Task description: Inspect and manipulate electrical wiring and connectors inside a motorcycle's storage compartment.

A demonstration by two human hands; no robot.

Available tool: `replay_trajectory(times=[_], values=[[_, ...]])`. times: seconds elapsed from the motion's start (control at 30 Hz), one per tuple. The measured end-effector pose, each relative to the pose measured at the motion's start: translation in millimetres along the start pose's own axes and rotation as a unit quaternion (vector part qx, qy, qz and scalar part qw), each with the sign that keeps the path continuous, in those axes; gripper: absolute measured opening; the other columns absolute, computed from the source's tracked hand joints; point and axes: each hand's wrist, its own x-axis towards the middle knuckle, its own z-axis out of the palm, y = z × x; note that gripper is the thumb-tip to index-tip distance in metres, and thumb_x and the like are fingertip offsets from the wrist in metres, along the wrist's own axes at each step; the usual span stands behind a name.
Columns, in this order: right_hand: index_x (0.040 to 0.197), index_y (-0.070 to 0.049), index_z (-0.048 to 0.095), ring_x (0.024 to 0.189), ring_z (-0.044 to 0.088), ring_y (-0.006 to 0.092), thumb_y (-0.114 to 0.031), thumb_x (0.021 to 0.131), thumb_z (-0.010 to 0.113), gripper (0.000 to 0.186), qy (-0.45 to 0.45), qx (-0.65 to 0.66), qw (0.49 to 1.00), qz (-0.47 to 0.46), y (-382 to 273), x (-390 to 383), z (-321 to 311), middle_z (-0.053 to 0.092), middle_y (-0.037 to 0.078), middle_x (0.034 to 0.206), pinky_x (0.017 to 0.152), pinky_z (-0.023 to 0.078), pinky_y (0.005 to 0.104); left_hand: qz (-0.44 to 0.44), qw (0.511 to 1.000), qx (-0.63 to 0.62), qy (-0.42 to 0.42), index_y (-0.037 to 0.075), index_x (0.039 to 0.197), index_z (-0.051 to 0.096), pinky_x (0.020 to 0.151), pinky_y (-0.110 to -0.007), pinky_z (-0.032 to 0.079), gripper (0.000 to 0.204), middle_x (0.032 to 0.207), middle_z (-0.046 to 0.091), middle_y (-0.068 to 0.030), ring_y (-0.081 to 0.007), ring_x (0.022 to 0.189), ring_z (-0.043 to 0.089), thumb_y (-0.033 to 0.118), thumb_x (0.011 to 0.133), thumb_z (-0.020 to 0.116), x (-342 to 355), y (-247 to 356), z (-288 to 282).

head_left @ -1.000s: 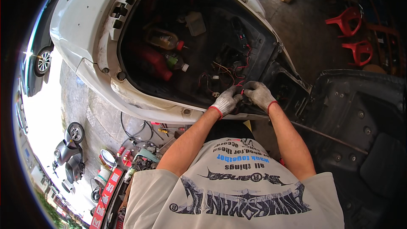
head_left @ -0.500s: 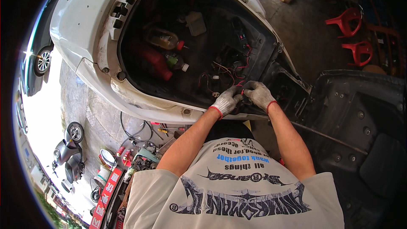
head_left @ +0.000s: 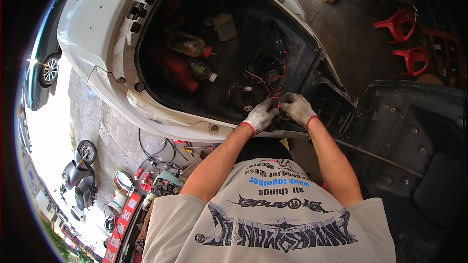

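Both gloved hands meet over the near rim of the black storage compartment (head_left: 304, 48) in a white scooter body (head_left: 105, 34), fingertips pinched narrow and almost touching. The left hand (head_left: 262, 115) and the right hand (head_left: 297, 109) appear to hold a thin red wire (head_left: 279, 104) between them; the fingers cover exactly where each one grips. The wire is at the compartment's near right side, just beside a loose tangle of wires (head_left: 258, 80). Such a slack, slim strand probably needs both hands close together so that one steadies it while the other has fine control. The black seat (head_left: 429, 131) lies swung out to the right with its underside showing, which leaves the compartment open to reach into. A red bottle (head_left: 178, 74) and an amber bottle (head_left: 187, 45) lie well to the left, seemingly clear of the fingers, and a dark handheld device (head_left: 276, 34) rests farther in. The short red piece at the fingertips has its long axis running roughly away from the person's body, toward the compartment; its end is hidden, so which way that points cannot be told.
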Motion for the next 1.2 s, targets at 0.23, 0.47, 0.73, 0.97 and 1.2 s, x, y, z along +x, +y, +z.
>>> replay_trajectory(times=[0.23, 0.47, 0.73, 0.97, 1.2], values=[[0.103, -0.009, 0.071, 0.103, 0.063, 0.0308, -0.025, 0.082, 0.061, 0.028, 0.012, -0.011, 1.000, -0.023, 8, 5, 2, 0.066, 0.016, 0.111, 0.089, 0.050, 0.0388, -0.002, 1.000, 0.000, -0.004, -0.005, 0.126, 0.052, 0.100, -0.040, 0.043, 0.044, 0.125, 0.058, -0.0261, -0.0367, 0.120, 0.055, 0.025, 0.094, 0.056, 1, 0, 0], [0.103, -0.009, 0.069, 0.104, 0.062, 0.0323, -0.027, 0.082, 0.061, 0.029, 0.052, 0.005, 0.998, -0.044, 17, 5, 12, 0.068, 0.015, 0.106, 0.090, 0.048, 0.0395, -0.012, 1.000, -0.027, -0.003, -0.003, 0.123, 0.054, 0.098, -0.040, 0.043, 0.040, 0.122, 0.060, -0.0254, -0.0362, 0.117, 0.056, 0.025, 0.094, 0.056, 0, 5, -1], [0.105, -0.002, 0.065, 0.067, 0.057, 0.0107, -0.015, 0.086, 0.061, 0.023, 0.065, 0.127, 0.989, 0.040, 42, -15, 51, 0.063, 0.004, 0.082, 0.059, 0.047, 0.0270, -0.033, 0.998, -0.041, 0.025, -0.001, 0.117, 0.057, 0.092, -0.038, 0.046, 0.035, 0.112, 0.063, -0.0220, -0.0331, 0.107, 0.060, 0.025, 0.093, 0.058, 4, 2, -2], [0.110, -0.001, 0.064, 0.082, 0.062, 0.0141, -0.015, 0.087, 0.062, 0.027, 0.026, 0.195, 0.980, -0.003, 44, -20, 61, 0.067, 0.007, 0.092, 0.073, 0.050, 0.0277, -0.050, 0.994, -0.091, 0.019, -0.002, 0.114, 0.058, 0.089, -0.038, 0.047, 0.034, 0.107, 0.064, -0.0213, -0.0319, 0.102, 0.062, 0.022, 0.091, 0.061, 7, 1, -3], [0.110, -0.006, 0.065, 0.094, 0.067, 0.0269, -0.029, 0.085, 0.062, 0.034, 0.149, 0.063, 0.985, -0.063, 28, -35, 16, 0.069, 0.015, 0.101, 0.085, 0.050, 0.0360, -0.012, 0.989, -0.146, 0.038, 0.001, 0.111, 0.059, 0.086, -0.032, 0.049, 0.025, 0.103, 0.065, -0.0120, -0.0173, 0.096, 0.062, 0.008, 0.088, 0.063, 4, -16, 4]])
